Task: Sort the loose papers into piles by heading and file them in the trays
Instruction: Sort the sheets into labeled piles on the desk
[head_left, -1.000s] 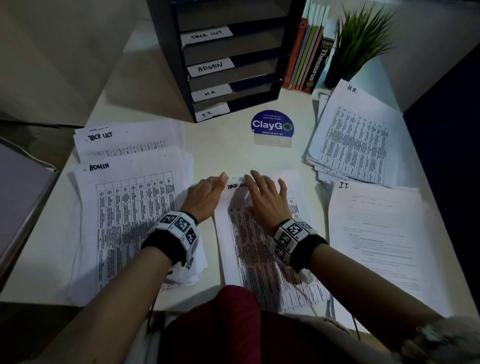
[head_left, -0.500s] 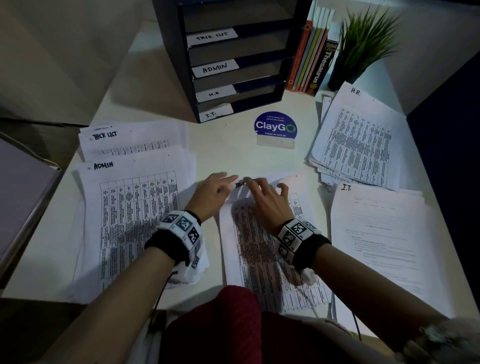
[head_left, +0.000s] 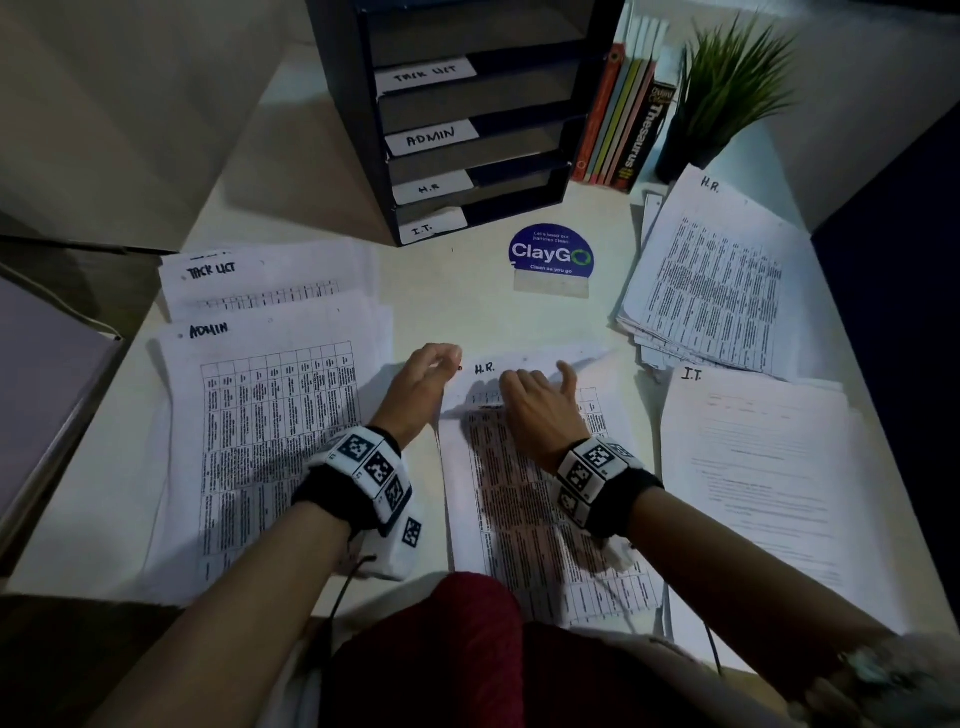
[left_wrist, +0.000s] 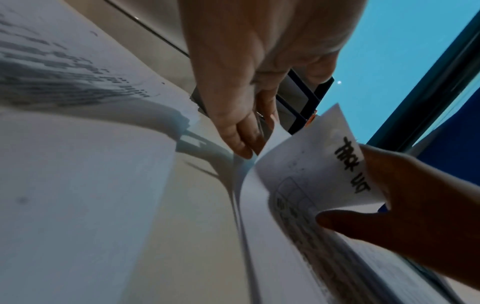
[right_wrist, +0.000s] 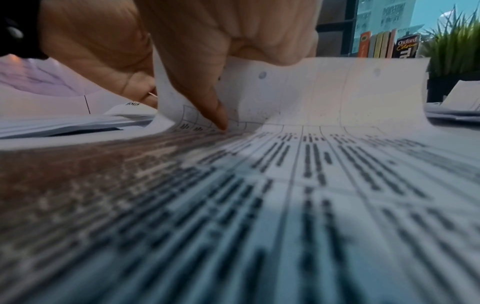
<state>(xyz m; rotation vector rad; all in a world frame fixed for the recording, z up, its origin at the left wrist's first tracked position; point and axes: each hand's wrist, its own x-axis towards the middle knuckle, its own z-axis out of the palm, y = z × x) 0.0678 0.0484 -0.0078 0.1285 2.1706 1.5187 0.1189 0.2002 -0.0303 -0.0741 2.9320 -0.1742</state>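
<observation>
I curl the top sheet (left_wrist: 306, 172) up with my right hand (head_left: 540, 410), fingers pinching its top edge, and the left hand (head_left: 423, 387) nips its corner — so the heading beneath shows. The unsorted stack (head_left: 545, 519) lies in front of me, trays (head_left: 467, 130) behind.

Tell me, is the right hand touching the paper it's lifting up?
Touching. The right wrist view shows the right hand with its thumb pressed on the curled-up top sheet, fingers behind it, pinching the sheet.
</observation>
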